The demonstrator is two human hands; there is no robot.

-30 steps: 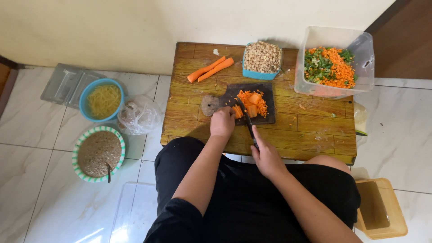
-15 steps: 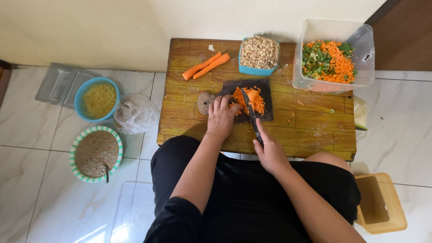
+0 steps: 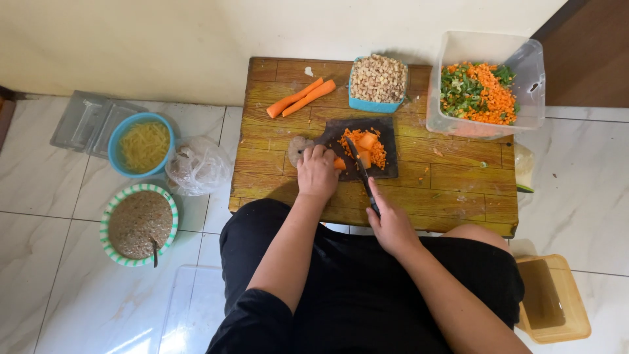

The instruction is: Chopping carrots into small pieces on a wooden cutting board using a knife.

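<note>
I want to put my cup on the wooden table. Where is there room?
Bare wood lies on the wooden table right of the dark cutting board, below the clear tub. The back edge is crowded: whole carrots, blue tub.

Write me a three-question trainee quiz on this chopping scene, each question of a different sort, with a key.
1. True or false: the right hand holds a knife over the dark cutting board.
2. Which container holds the mix of chopped carrot and greens? A) the blue bowl on the floor B) the clear tub on the wooden table C) the green-rimmed bowl
3. Fill in: two whole carrots lie on the table beside the blue tub of pale diced ____.

Key: 1 true. 2 B. 3 cubes; the left hand meanwhile steadies a carrot piece on the board.
</note>
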